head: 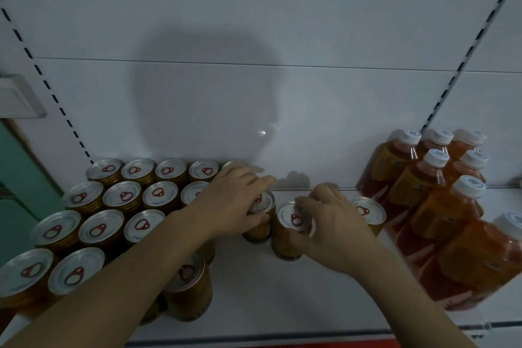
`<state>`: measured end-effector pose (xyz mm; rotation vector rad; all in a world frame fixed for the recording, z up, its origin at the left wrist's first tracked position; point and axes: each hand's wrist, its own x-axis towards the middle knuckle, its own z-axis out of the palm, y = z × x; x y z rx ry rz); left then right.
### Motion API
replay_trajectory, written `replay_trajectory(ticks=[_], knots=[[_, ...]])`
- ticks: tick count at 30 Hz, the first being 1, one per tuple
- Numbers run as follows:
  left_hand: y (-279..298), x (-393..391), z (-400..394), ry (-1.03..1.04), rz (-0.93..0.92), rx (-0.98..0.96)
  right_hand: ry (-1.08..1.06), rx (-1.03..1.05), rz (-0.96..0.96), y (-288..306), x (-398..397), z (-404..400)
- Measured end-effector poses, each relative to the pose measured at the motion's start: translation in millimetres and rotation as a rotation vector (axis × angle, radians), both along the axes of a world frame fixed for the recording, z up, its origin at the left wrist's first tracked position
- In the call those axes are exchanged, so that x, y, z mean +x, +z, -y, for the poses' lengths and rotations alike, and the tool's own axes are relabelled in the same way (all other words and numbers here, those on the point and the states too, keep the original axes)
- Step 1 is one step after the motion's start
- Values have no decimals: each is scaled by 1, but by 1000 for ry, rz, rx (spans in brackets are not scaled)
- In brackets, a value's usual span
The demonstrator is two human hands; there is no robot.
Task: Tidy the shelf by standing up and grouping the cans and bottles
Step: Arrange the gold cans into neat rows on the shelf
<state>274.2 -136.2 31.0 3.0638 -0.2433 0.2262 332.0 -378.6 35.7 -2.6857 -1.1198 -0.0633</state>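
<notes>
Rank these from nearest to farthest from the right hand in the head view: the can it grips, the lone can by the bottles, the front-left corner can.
1. Gripped can, under the right hand.
2. Lone can, just right.
3. Corner can, far left.

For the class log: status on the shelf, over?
Left hand grips one can; right hand grips its neighbour. Both upright. Lone can beside bottles.

left arm (147, 257): bare forearm, no sleeve seen
right arm (401, 288): bare forearm, no sleeve seen
left hand (234, 200): bare, no glove or ring seen
right hand (336, 223): bare, no glove, wrist unadorned
fingers (261, 181): short nails, detail blurred
</notes>
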Motion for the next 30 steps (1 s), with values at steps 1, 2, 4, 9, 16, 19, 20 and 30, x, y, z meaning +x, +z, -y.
replay_trajectory(ticks=[1,2,4,9,16,19,20,30], knots=[[0,-8,-2,2,3,8,15,31,-11,-1,-5,-2],[-1,-15,-6,0,10,23,30,51,-23,-3,-10,-4],[-2,-25,-16,20,-1,41,57,69,-47,-5,-18,-11],[-1,-36,-31,42,-3,56,83,165,-21,-17,-35,-23],[-7,-28,-41,97,-81,-51,68,264,-25,-31,-45,-28],[-5,-20,-43,118,-102,-175,67,306,-41,-35,-48,-30],[-5,-17,-45,129,-112,-193,64,315,-46,-36,-50,-31],[-3,-11,-51,122,-168,-156,56,449,-42,-50,-63,-49]])
